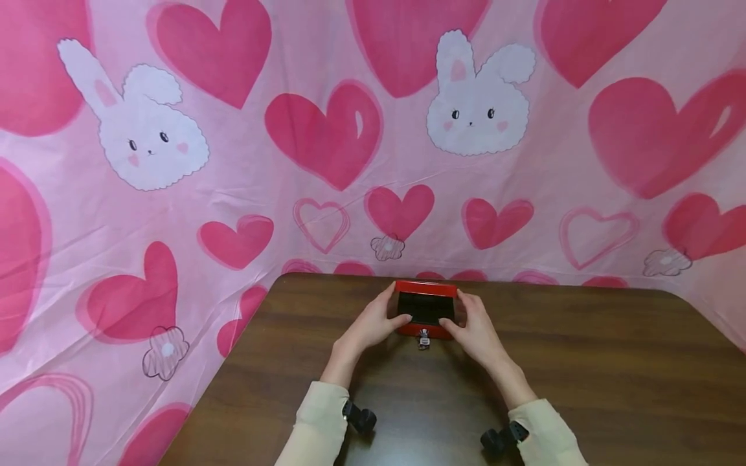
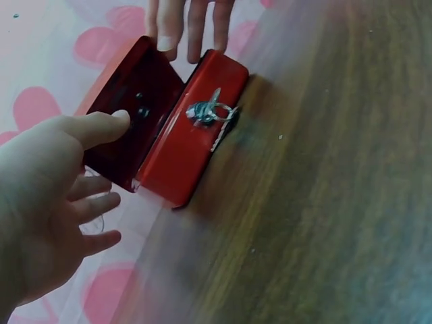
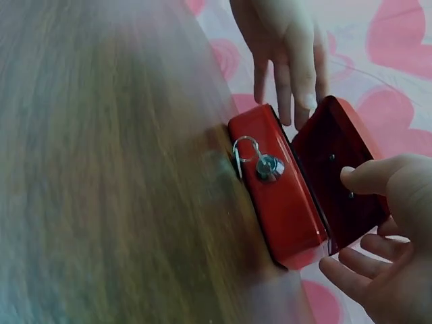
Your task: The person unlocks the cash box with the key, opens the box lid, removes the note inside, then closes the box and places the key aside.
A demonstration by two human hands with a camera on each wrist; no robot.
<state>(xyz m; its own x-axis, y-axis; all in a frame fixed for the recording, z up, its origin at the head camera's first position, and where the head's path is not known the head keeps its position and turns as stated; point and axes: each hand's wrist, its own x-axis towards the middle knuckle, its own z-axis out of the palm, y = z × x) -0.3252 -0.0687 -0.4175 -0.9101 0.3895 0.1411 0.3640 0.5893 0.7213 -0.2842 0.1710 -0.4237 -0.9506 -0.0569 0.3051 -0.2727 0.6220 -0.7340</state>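
A small red metal box (image 1: 425, 289) stands at the far edge of the brown table (image 1: 583, 362), its lid raised and the inside dark. A key on a ring (image 1: 423, 339) sits in the front lock (image 2: 206, 111) (image 3: 266, 165). My left hand (image 1: 373, 323) is at the box's left end, thumb stretched toward the lid's inner face and fingers spread loosely behind it (image 2: 47, 202). At the right end my right hand (image 1: 474, 327) mirrors it, thumb by the lid and fingers open beneath (image 3: 391, 236). Neither hand clearly grips the box (image 2: 182, 148) (image 3: 283, 202).
A pink cloth with hearts and bunnies (image 1: 175, 194) hangs behind the table and drapes down on its left. The table's far edge runs just behind the box. Black wrist straps (image 1: 361, 417) sit on my cream sleeves.
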